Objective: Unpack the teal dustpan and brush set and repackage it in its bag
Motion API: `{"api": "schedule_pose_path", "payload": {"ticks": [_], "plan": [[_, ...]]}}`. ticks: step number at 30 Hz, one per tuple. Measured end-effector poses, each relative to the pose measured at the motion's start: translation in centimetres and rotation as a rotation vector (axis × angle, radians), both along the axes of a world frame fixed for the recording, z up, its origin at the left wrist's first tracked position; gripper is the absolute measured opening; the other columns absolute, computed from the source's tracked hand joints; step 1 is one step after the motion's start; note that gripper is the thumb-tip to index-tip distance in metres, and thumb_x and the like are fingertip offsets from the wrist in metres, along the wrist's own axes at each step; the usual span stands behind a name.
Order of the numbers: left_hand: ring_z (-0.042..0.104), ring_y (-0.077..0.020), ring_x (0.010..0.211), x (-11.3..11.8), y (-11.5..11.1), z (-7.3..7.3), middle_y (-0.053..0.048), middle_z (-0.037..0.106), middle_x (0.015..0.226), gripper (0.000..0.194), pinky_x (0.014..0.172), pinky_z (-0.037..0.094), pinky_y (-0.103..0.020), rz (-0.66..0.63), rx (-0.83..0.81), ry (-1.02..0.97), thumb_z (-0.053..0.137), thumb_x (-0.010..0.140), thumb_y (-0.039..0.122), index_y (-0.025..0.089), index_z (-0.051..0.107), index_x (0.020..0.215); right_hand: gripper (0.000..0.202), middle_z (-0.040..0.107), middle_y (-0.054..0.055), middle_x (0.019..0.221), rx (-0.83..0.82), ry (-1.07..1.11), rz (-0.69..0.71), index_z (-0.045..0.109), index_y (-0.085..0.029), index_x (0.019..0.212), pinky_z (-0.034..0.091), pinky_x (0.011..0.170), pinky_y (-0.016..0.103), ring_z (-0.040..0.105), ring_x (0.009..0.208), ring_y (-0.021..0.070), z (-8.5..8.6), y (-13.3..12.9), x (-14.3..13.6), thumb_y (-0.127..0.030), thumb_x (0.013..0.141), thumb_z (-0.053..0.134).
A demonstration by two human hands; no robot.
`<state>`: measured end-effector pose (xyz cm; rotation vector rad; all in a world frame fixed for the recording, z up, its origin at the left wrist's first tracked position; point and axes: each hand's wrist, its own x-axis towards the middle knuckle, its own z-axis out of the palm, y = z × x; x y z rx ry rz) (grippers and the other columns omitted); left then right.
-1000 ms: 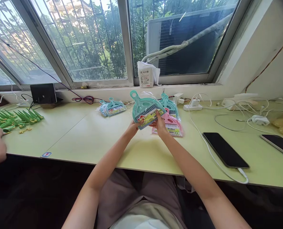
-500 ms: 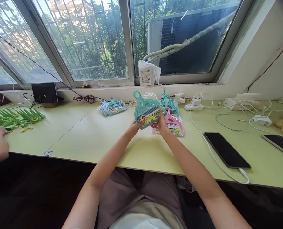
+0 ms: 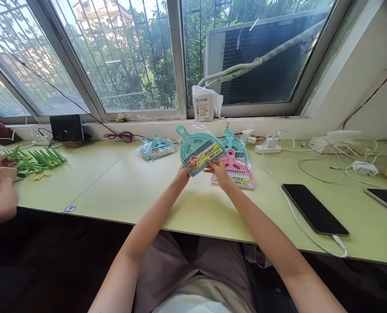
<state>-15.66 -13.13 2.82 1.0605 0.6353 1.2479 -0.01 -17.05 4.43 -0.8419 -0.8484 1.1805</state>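
Observation:
A teal dustpan and brush set (image 3: pixel 198 148) in clear plastic is held up over the table, tilted, its handle pointing up and left. My left hand (image 3: pixel 183 173) grips its lower left corner. My right hand (image 3: pixel 219 170) is closed on its lower right edge, fingers partly behind the yellow label. Just behind and right of that hand lies a pink dustpan set (image 3: pixel 234 174), with teal dustpan sets (image 3: pixel 235 143) beyond it, partly covered. Farther left on the table are more wrapped teal dustpan sets (image 3: pixel 157 147).
A co-worker's hands (image 3: pixel 1 178) handle green plastic pieces (image 3: pixel 43 160) at the far left. A phone (image 3: pixel 314 208) on a charging cable lies at right, near a power strip (image 3: pixel 267 148) and tangled white cables. A small box (image 3: pixel 203 106) stands on the sill.
The held dustpan set has turned slightly, its handle leaning further left. My right hand has shifted along its lower edge. The co-worker's hand has moved back to the green pieces.

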Motion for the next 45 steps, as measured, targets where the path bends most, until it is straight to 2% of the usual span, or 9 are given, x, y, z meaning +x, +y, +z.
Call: {"api": "schedule_pose_path", "payload": {"ticks": [4, 7, 11, 15, 21, 28, 36, 40, 45], "plan": [[0.061, -0.0357, 0.122, 0.2, -0.7, 0.2, -0.012, 0.069, 0.125, 0.064, 0.100, 0.050, -0.049, -0.064, -0.023, 0.113, 0.089, 0.060, 0.041, 0.020, 0.070, 0.118, 0.019, 0.073, -0.002, 0.082, 0.004, 0.049, -0.030, 0.063, -0.020, 0.086, 0.064, 0.070, 0.032, 0.071, 0.074, 0.0160, 0.0, 0.0, 0.3, -0.022, 0.072, 0.077], [0.062, -0.0358, 0.121, 0.8, -1.8, 0.1, -0.013, 0.068, 0.127, 0.065, 0.092, 0.053, -0.046, -0.234, 0.010, 0.240, 0.086, 0.065, 0.045, 0.023, 0.068, 0.123, 0.017, 0.071, -0.004, 0.073, -0.010, 0.115, -0.080, 0.061, -0.021, 0.083, 0.062, 0.062, 0.027, 0.066, 0.059, 0.0125, 0.0, 0.0, 0.5, -0.018, 0.072, 0.074], [0.060, -0.0336, 0.124, 1.6, -2.7, -0.4, -0.014, 0.066, 0.131, 0.053, 0.095, 0.049, -0.043, -0.433, 0.107, 0.335, 0.079, 0.074, 0.049, 0.024, 0.070, 0.121, 0.017, 0.069, -0.005, 0.069, -0.029, 0.146, -0.083, 0.060, -0.021, 0.084, 0.059, 0.055, 0.023, 0.062, 0.053, 0.0109, 0.2, -0.1, 0.6, -0.018, 0.072, 0.071], [0.057, -0.0327, 0.129, 1.6, -2.0, -0.4, -0.012, 0.064, 0.136, 0.054, 0.103, 0.044, -0.044, -0.322, 0.146, 0.197, 0.081, 0.071, 0.048, 0.023, 0.071, 0.118, 0.014, 0.072, -0.003, 0.075, -0.034, 0.132, -0.103, 0.061, -0.020, 0.087, 0.058, 0.057, 0.023, 0.067, 0.060, 0.0124, 0.7, -0.4, 0.5, -0.014, 0.075, 0.066], [0.061, -0.0318, 0.123, 0.7, -1.4, 1.5, -0.012, 0.072, 0.120, 0.052, 0.106, 0.045, -0.042, -0.102, 0.087, -0.067, 0.077, 0.073, 0.049, 0.015, 0.070, 0.111, 0.016, 0.072, -0.003, 0.079, -0.042, 0.100, -0.085, 0.061, -0.021, 0.088, 0.053, 0.050, 0.020, 0.064, 0.058, 0.0101, 0.9, -0.6, 0.4, -0.016, 0.075, 0.069], [0.070, -0.0246, 0.099, 0.1, -1.3, 1.4, -0.007, 0.075, 0.102, 0.053, 0.093, 0.052, -0.037, -0.034, -0.004, 0.012, 0.086, 0.058, 0.027, 0.015, 0.066, 0.106, 0.020, 0.072, -0.003, 0.077, -0.033, 0.009, -0.040, 0.060, -0.023, 0.085, 0.059, 0.055, 0.024, 0.067, 0.062, 0.0134, -0.1, -0.3, 0.3, -0.021, 0.070, 0.073], [0.070, -0.0261, 0.101, 0.0, -1.3, 1.5, -0.008, 0.074, 0.105, 0.060, 0.090, 0.054, -0.038, -0.098, -0.007, 0.096, 0.088, 0.056, 0.028, 0.017, 0.062, 0.109, 0.021, 0.073, -0.002, 0.082, -0.031, 0.018, -0.074, 0.058, -0.023, 0.088, 0.062, 0.062, 0.027, 0.069, 0.066, 0.0138, -0.9, 0.4, 0.6, -0.021, 0.072, 0.072], [0.070, -0.0281, 0.101, -0.4, -0.8, 1.5, -0.010, 0.072, 0.111, 0.068, 0.083, 0.056, -0.039, -0.058, 0.002, 0.209, 0.089, 0.056, 0.031, 0.018, 0.057, 0.114, 0.015, 0.073, -0.002, 0.079, -0.071, 0.005, -0.068, 0.059, -0.023, 0.086, 0.062, 0.059, 0.025, 0.069, 0.065, 0.0135, -0.9, 0.5, 0.8, -0.016, 0.075, 0.066], [0.070, -0.0284, 0.094, -1.2, 0.1, 1.5, -0.012, 0.072, 0.112, 0.064, 0.074, 0.058, -0.038, -0.049, 0.020, 0.339, 0.087, 0.057, 0.033, 0.017, 0.059, 0.113, 0.012, 0.074, 0.000, 0.086, -0.159, -0.031, -0.043, 0.058, -0.022, 0.082, 0.062, 0.058, 0.025, 0.069, 0.067, 0.0128, -0.8, 0.5, 0.6, -0.010, 0.083, 0.059]]}}
